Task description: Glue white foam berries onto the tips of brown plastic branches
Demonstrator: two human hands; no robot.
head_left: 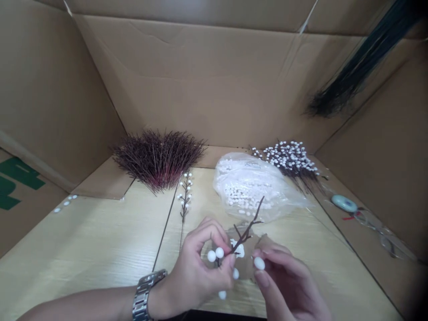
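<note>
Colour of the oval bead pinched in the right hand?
The oval bead in the right hand is white; best seen in the head view.

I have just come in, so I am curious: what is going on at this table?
A person holds a brown twig in the left hand; white balls show at its lower part, while its upper tips are bare. The fingers of the right hand pinch one loose white ball beside it. Behind are a bundle of bare twigs, a single sprig with balls, a clear bag of white balls and a pile of ball-covered sprigs.
</note>
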